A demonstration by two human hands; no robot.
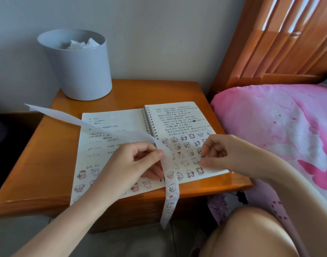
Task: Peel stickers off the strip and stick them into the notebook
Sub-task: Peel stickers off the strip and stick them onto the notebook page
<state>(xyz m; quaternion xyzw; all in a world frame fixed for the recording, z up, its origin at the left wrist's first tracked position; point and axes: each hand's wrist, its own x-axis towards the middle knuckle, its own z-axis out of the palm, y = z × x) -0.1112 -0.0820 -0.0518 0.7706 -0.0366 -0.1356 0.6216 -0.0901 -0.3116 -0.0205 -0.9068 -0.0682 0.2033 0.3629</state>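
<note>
Pinching long white paper sticker strip (171,193) in left hand (133,164) above open spiral-bound notebook (112,120) on orange wooden nightstand (53,145); tail dangling off front. Nipping something tiny, probably one sticker (202,156), in right hand (218,151) over right page. Likely featherlight, limp, tearable: lift by edge.

The notebook (110,123) has white pages with dark handwriting; each sticker (181,156) on them is a pale cartoon bear touched with pink, brown or red. The strip (171,193) is white (same bear print low down). The table (53,145) is glossy orange-brown, the bin (81,67) pale blue-grey, the bedding (270,127) pink with white patches and darker pink butterflies.
</note>
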